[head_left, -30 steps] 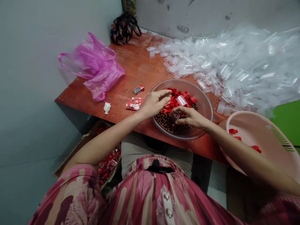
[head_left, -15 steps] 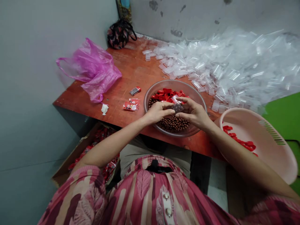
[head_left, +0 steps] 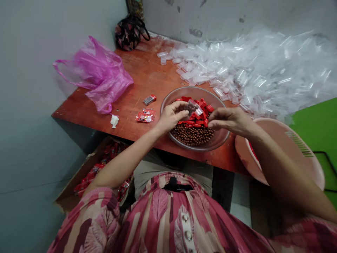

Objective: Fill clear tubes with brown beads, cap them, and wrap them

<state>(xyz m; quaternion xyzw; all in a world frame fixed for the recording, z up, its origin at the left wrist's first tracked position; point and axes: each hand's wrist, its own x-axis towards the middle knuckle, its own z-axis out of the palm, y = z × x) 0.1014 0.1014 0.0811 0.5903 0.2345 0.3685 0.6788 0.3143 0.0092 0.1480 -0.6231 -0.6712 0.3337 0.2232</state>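
My left hand [head_left: 172,114] is closed round a small clear plastic tube [head_left: 194,107] with brown balls inside, held tilted above a bowl. The bowl [head_left: 168,92] is round and translucent. Brown chocolate-like balls [head_left: 193,136] fill its near part, and a heap of red plastic caps [head_left: 188,123] lies on top towards the back. Over the bowl's right side, my right hand [head_left: 229,119] has its thumb and fingers pinched at a red cap [head_left: 206,123] on the edge of the heap.
Many empty clear tubes [head_left: 237,72] are piled at the back right. A pink basket [head_left: 292,151] stands right of the bowl. On the left lie a pink plastic bag [head_left: 102,73], red wrappers [head_left: 145,115], one filled capped tube [head_left: 149,99] and white tissue [head_left: 114,121]. Below is a carton [head_left: 71,196] of red packs.
Both hands were together at the tube. The right hand has let go and moved right to the red caps, while the left keeps the tube. The view has shifted slightly.
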